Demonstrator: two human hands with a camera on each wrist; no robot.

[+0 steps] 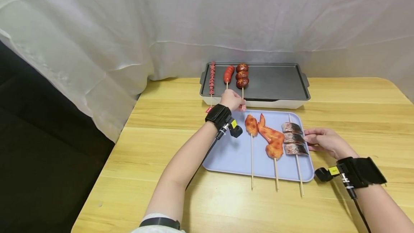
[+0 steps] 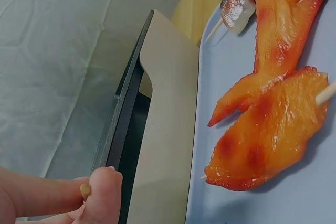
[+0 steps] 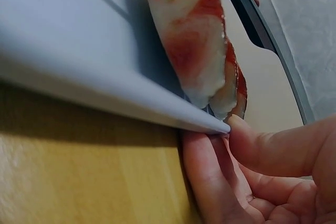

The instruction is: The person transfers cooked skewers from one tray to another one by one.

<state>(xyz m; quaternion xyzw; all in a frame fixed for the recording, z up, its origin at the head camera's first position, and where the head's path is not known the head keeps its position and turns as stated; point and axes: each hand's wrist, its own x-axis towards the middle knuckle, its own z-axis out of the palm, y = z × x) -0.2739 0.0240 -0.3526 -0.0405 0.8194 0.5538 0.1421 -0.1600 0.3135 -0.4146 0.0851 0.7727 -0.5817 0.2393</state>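
Observation:
A dark grill pan (image 1: 275, 80) holds a skewer of small red pieces (image 1: 212, 78), a sausage skewer (image 1: 228, 74) and a skewer of three brown balls (image 1: 242, 76). My left hand (image 1: 237, 103) is at the pan's front edge and pinches the brown-ball skewer's stick end; the left wrist view shows thumb and finger (image 2: 100, 192) closed on it. A light blue tray (image 1: 233, 150) carries a small chicken skewer (image 1: 251, 125), a chicken wing skewer (image 1: 273, 139) and a fish skewer (image 1: 293, 138). My right hand (image 1: 310, 141) grips the tray's right rim, thumb (image 3: 273, 145) on top.
The pan and tray sit on a wooden table (image 1: 355, 118), the tray right in front of the pan's white base (image 2: 163, 129). A white curtain (image 1: 194, 17) hangs behind. The table's left edge drops to a dark floor. The tray's skewer sticks overhang its near rim.

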